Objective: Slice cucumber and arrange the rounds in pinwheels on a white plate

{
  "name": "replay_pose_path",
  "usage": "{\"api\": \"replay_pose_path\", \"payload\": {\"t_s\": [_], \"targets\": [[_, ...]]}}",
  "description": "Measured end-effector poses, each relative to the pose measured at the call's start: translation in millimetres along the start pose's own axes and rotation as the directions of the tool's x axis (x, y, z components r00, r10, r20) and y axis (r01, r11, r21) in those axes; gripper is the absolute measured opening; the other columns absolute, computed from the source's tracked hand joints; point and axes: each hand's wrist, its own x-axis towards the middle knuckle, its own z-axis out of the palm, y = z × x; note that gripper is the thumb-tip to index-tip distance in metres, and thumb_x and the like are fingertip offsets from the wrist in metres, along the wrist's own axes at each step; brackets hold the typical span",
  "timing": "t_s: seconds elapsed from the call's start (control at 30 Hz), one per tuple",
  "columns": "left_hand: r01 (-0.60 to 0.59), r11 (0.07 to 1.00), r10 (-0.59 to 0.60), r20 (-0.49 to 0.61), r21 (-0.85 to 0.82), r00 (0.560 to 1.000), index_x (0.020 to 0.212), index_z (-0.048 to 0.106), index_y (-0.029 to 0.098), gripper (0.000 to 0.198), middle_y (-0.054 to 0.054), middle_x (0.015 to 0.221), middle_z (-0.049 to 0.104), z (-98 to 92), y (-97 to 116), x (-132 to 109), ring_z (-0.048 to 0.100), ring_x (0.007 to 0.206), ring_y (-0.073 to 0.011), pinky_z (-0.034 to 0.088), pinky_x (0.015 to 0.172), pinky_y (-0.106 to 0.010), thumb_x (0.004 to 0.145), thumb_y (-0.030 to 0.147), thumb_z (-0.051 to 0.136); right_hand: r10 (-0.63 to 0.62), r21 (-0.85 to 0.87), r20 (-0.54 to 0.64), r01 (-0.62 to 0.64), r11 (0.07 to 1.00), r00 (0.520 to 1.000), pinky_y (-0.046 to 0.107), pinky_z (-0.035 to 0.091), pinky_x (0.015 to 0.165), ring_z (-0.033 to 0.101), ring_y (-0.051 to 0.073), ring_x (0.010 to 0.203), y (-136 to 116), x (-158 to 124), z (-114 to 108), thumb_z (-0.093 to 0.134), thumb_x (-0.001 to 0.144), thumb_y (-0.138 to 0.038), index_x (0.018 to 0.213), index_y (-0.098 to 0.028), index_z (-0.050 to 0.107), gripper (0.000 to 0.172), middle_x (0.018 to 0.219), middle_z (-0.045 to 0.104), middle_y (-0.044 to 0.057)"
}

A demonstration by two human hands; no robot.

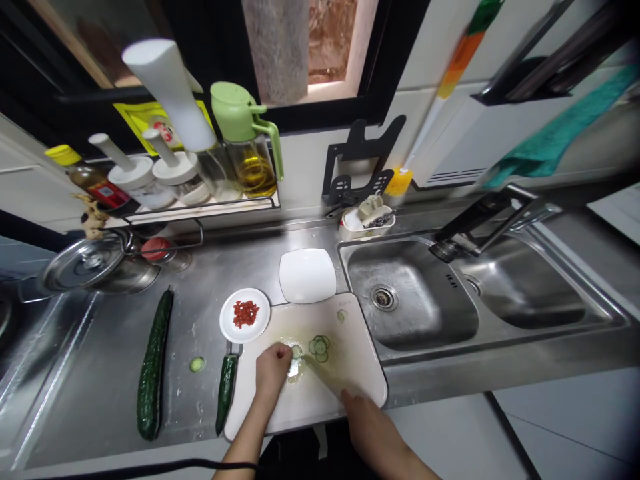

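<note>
My left hand (273, 368) is over the white cutting board (280, 417), its fingers closed at a small piece of cucumber (297, 351). In my right hand (364, 419) is a kitchen knife (323, 375), its pale blade blurred and pointing toward that piece. Several thin cucumber slices (320, 348) overlap on the board beyond the blade. One more thin slice (341, 316) rests near the far right corner. Wet, pale green juice spreads around the left fingertips. A cut length of cucumber (227, 395) lies along the board's left edge.
A long whole cucumber (154, 370) and a cucumber end (197, 364) lie on the steel counter. Behind the board stand a small plate of chopped red pieces (245, 339) and a white square dish (307, 275). The double sink (415, 340) is at right, seasoning rack (200, 212) at back left.
</note>
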Motion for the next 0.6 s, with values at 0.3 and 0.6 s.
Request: {"api": "replay_pose_path", "payload": {"t_s": [0.3,0.6], "targets": [[0.082,0.995,-0.067,-0.223,0.061,0.972,0.080,0.068,0.020,0.024,-0.003,0.073,0.070,-30.2,-30,-1,0.062,0.066,-0.0172,0.039,0.064,-0.024,0.077,0.033,0.048,0.018,0.018,0.058,-0.019,1.000,0.998,0.028,0.043,0.071,0.062,0.022,0.092,8,-5,-3,0.027,0.078,0.002,0.115,-0.014,0.056,0.050,0.099,0.066,0.013],[-0.107,0.976,0.166,-0.323,0.190,0.932,0.090,0.065,0.018,0.024,-0.009,0.089,0.067,-24.8,-25,-7,0.061,0.080,-0.0200,0.042,0.075,-0.028,0.078,0.030,0.047,-0.005,0.000,0.015,0.005,1.000,1.000,0.025,0.042,0.071,0.062,0.020,0.089,15,-3,5,0.030,0.078,-0.001,0.115,-0.016,0.058,0.049,0.099,0.067,0.011]]}}
